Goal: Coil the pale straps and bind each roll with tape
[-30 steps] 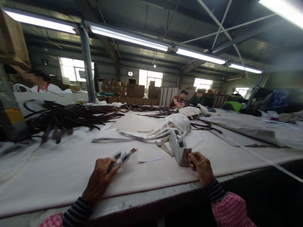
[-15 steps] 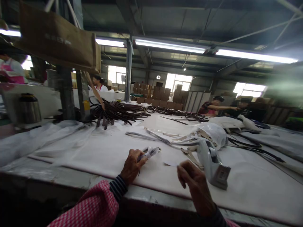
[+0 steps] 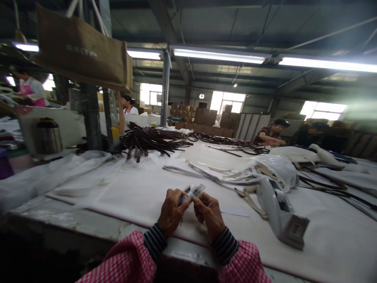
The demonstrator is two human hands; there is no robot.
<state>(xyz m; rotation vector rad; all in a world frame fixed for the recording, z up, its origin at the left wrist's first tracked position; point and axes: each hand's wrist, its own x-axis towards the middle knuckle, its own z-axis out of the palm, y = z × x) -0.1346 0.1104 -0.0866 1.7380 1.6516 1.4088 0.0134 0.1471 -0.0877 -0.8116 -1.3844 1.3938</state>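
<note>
A small rolled grey strap (image 3: 193,191), wrapped in something white and clear, sits between my hands just above the white tabletop. My left hand (image 3: 172,210) is closed around its near left side. From the right, my right hand (image 3: 208,212) has its fingers bent and pinched together against the roll's lower edge; whether a bit of tape is between them is too small to see. Right of my hands stands a grey tape dispenser (image 3: 281,214). A thin pale strip (image 3: 235,213) lies on the table between that dispenser and my right hand.
Grey and beige straps (image 3: 206,173) lie beyond my hands, beside a clear plastic bag (image 3: 275,169). Dark brown straps (image 3: 150,139) are heaped farther back. A metal flask (image 3: 48,137) stands left, under a hanging brown bag (image 3: 82,51). Co-workers sit across the table.
My right hand has moved left from beside the tape dispenser to the wrapped strap, meeting my left hand. The left hand keeps its hold. The view has shifted slightly left.
</note>
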